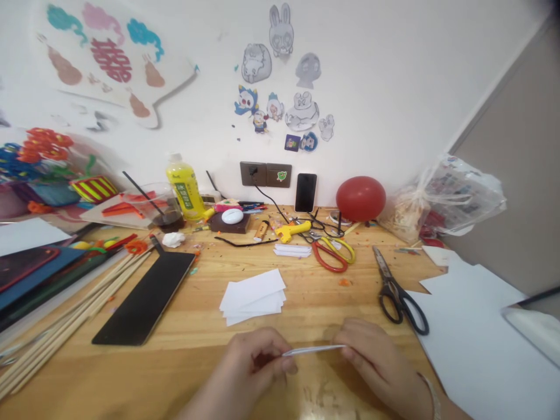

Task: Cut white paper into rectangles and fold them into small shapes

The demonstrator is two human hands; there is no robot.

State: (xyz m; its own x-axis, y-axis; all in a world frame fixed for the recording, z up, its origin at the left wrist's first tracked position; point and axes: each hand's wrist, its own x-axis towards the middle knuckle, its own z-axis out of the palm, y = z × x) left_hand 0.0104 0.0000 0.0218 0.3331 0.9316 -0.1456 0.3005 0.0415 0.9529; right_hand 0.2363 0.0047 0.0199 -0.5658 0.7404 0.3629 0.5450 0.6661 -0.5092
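Observation:
Between my two hands, just above the front of the wooden table, a thin folded strip of white paper (314,350) is stretched level. My left hand (256,361) pinches its left end between thumb and fingers. At the right end, my right hand (376,361) grips it, with the fingertips partly hidden behind the hand. Beyond them lies a loose stack of white paper rectangles (254,294). Farther back are several narrow folded paper strips (293,251), beside scissors with red and yellow handles (330,256). Black-handled scissors (396,297) lie to the right.
A black board (146,300) and long wooden sticks (65,326) lie on the left. Large white paper sheets (485,326) cover the right side. At the back stand a yellow drink bottle (186,189), a yellow glue gun (294,231), a phone (305,193) and a red balloon (361,199).

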